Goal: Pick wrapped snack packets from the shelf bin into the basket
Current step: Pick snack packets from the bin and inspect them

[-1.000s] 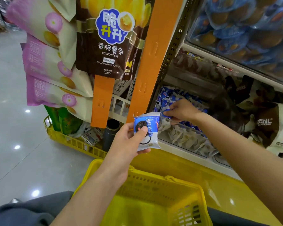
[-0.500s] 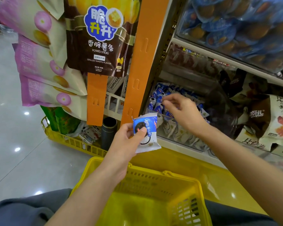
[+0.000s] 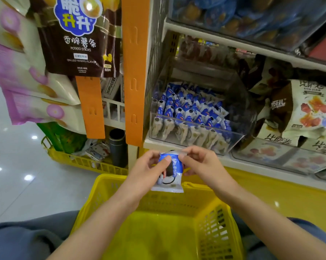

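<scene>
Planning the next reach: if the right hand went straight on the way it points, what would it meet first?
The blue-and-white wrapped snack packet, whose top edge the right hand already pinches. It points up-left, so just beyond comes the left hand, which grips the same packet. Depth between them is unclear.

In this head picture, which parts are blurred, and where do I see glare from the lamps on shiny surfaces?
Head view: the pink bags at the left edge are smeared by blur; the packet held by the left hand and right hand is fairly sharp; lamp spots glare on the floor.
</scene>
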The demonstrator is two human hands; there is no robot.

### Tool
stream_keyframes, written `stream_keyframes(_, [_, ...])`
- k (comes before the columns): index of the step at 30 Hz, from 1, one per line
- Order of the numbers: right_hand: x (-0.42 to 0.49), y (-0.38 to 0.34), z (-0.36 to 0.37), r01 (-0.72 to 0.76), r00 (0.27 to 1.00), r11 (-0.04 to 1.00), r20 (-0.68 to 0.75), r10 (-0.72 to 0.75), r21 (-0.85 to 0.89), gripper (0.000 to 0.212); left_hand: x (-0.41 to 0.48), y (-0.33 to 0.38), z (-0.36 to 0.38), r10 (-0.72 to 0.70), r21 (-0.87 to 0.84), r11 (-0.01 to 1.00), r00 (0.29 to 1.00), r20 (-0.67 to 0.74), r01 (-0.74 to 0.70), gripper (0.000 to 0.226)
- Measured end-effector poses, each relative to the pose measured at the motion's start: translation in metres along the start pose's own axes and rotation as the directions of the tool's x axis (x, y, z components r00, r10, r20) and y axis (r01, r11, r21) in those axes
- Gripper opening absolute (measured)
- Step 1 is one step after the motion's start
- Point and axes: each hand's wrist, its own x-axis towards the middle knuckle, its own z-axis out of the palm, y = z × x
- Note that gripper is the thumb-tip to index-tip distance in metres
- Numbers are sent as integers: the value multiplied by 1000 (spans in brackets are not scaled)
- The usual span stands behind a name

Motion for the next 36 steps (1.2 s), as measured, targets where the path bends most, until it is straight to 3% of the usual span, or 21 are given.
stream_keyframes(3, [-2, 10, 1, -13, 1000, 1000, 16, 12, 29, 14, 1, -4, 2, -15, 12, 1000, 1000, -2, 15, 14])
stream_keyframes(7, [-1, 21, 10, 51, 998, 997, 50, -48, -64, 23, 3, -8, 2, 9, 95, 995, 1000, -18, -7, 15])
stream_keyframes(13, [2, 26, 9, 118, 993, 987, 5, -118, -111, 19, 2, -11, 5, 64, 73, 995, 997, 30, -66, 18])
stream_keyframes(15, [-2, 25, 9, 188, 981, 960, -4, -193, -207, 14, 3, -12, 6, 79, 66, 995, 997, 14, -80, 23])
stream_keyframes(17, [-7, 24, 7, 309, 938, 850, -8, -346, -427, 8, 3, -13, 6, 72, 61, 995, 997, 10, -72, 28])
stream_keyframes(19, [-10, 23, 4, 417, 865, 674, 40, -500, -610, 15, 3, -14, 7, 46, 41, 998, 999, 25, -47, 32])
stream_keyframes(22, [-10, 24, -2, 497, 794, 512, 129, -594, -701, 17, 4, -16, 8, 17, 12, 1000, 999, 48, -18, 32])
stream_keyframes(23, [-10, 24, -2, 491, 804, 540, 117, -583, -683, 16, 3, -16, 7, 23, -4, 1000, 998, 52, -23, 27])
stream_keyframes(25, [-8, 25, 0, 409, 866, 716, -6, -499, -566, 9, 3, -14, 8, 32, -11, 999, 997, 67, -32, 18])
stream_keyframes(27, [-3, 27, -1, 243, 928, 889, -172, -329, -389, 11, 3, -15, 9, 8, 6, 1000, 997, 71, -8, 26])
stream_keyframes(29, [2, 25, -4, 79, 958, 989, -267, -109, -121, 12, 3, -15, 9, -3, 7, 1000, 1000, 30, 3, 25])
stream_keyframes(32, [5, 25, -6, -98, 968, 969, -203, 146, 228, 9, 4, -15, 6, 32, -17, 999, 996, -88, -33, 10])
stream_keyframes(34, [2, 26, -3, -204, 970, 944, -76, 231, 261, 5, 7, -15, 2, 68, -5, 998, 981, -180, -70, 8])
stream_keyframes(36, [0, 29, 1, -278, 960, 949, 40, 276, 150, 17, 10, -16, -2, 94, 23, 996, 963, -251, -91, 15])
